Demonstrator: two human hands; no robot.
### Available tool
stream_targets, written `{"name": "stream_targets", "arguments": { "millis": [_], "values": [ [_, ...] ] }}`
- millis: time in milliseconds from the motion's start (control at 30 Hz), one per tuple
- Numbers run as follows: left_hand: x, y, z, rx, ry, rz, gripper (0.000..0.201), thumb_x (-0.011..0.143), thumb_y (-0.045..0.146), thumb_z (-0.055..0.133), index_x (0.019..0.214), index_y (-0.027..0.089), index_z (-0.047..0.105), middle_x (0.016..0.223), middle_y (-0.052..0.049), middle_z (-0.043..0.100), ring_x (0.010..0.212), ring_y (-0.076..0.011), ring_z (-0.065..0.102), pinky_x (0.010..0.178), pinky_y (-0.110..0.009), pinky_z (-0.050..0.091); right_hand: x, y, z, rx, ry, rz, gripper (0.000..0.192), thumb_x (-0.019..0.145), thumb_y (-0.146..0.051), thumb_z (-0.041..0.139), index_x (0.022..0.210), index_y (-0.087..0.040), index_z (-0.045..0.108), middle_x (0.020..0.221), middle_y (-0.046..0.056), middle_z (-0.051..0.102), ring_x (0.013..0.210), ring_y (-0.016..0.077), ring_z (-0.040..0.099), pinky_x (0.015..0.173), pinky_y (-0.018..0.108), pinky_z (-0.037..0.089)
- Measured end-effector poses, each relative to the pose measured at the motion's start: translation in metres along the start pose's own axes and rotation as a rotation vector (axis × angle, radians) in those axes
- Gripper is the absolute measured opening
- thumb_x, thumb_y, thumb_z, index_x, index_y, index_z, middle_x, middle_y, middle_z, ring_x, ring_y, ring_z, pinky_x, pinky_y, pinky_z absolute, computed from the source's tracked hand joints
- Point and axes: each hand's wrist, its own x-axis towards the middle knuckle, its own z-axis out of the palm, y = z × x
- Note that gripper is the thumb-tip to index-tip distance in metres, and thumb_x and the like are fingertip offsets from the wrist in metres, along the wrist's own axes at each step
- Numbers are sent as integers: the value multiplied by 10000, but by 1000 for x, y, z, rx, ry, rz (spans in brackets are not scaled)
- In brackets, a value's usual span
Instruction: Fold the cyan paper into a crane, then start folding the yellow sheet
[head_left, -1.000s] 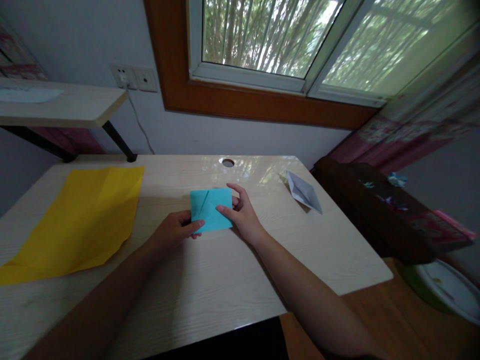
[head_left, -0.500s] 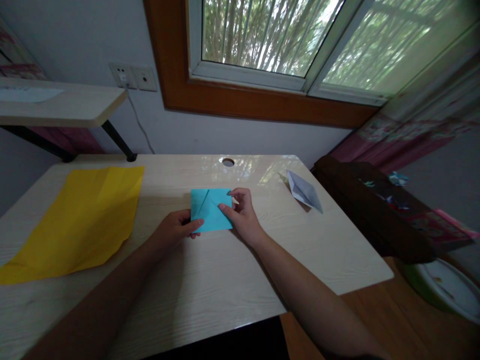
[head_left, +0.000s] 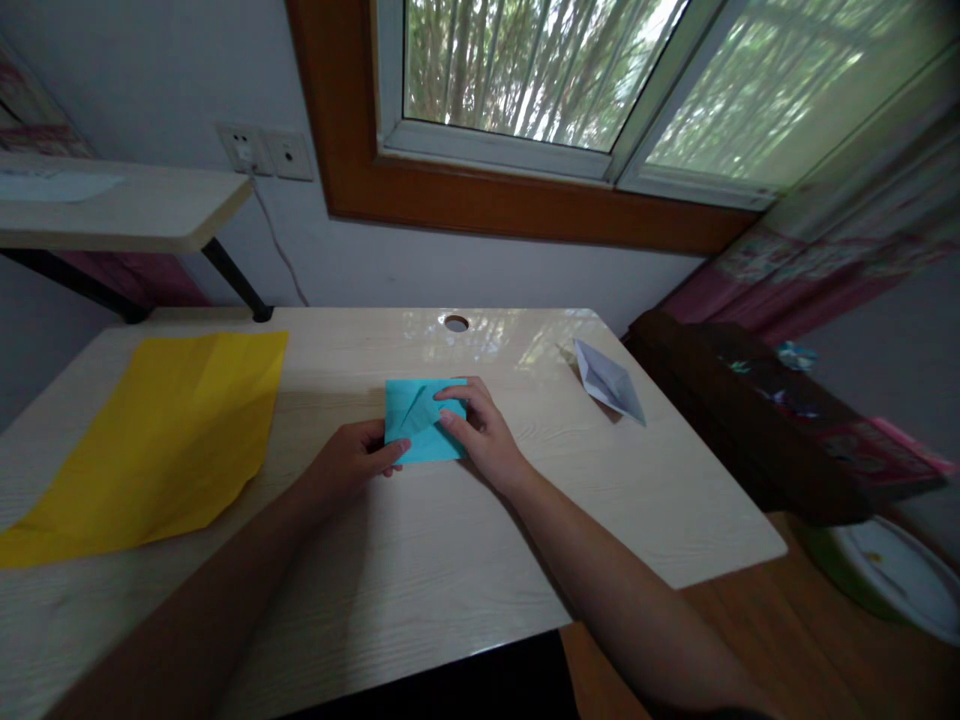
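A folded sheet of light-blue paper [head_left: 420,445], roughly rectangular with a slanting crease or flap edge on its upper face, is held just above the desk. My left hand [head_left: 358,455] pinches its lower left corner, thumb on top and fingers beneath. On the right side, my right hand [head_left: 484,425] grips the paper; its thumb and index finger lie on the upper face near a flap. The other right fingers are partly hidden behind the paper's right edge.
A large yellow paper sheet [head_left: 172,440] covers the desk's left part. A folded pale paper piece [head_left: 609,380] stands at the right. Behind are a round cable hole [head_left: 456,323], a raised shelf [head_left: 127,225] and a window [head_left: 525,70]. The desk [head_left: 630,530] ends at right.
My right index finger has moved from the paper's upper right corner inward onto its face. The flap there looks more lifted, and the paper has shifted slightly right.
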Motion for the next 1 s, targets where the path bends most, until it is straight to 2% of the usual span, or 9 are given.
{"name": "stream_targets", "arguments": {
  "millis": [133,300,400,567,800,1000],
  "values": [
    [0,3,0,-8,13,-5,304,851,470,659,808,170,689,671,-25,713,602,-178,654,586,-279,501,0,-3,0,10,-3,-6,249,1001,-486,538,1037,-283,677,1030,47,574,1046,221,568,916,390,478],
    [0,4,1,4,-10,14,291,859,455,650,806,172,693,672,-22,712,606,-176,650,592,-277,500,-1,2,4,27,-10,43,214,912,-463,689,896,-253,652,1066,42,544,1041,213,571,877,360,500],
    [0,4,1,34,-25,24,292,874,452,642,801,174,696,683,-25,717,626,-182,657,612,-285,499,-2,5,6,12,-9,48,200,910,-423,701,859,-240,639,1038,36,548,1012,206,572,882,359,491],
    [0,3,1,48,-37,29,286,875,461,652,861,179,698,733,-30,732,658,-186,663,649,-296,507,-2,7,5,-39,-18,66,201,919,-419,685,863,-235,626,946,18,535,914,190,556,811,331,469],
    [0,3,0,32,-72,45,292,878,472,662,881,182,687,762,-28,738,680,-181,670,674,-291,514,-1,5,4,-64,-10,66,178,930,-384,666,877,-227,603,910,9,516,874,179,537,776,311,430],
    [-1,5,-2,8,-127,54,384,938,511,549,856,173,712,775,-38,738,686,-175,660,660,-276,498,-1,6,4,-57,-7,60,191,929,-381,666,862,-218,592,900,7,518,874,178,537,777,306,424]
  ]
}}
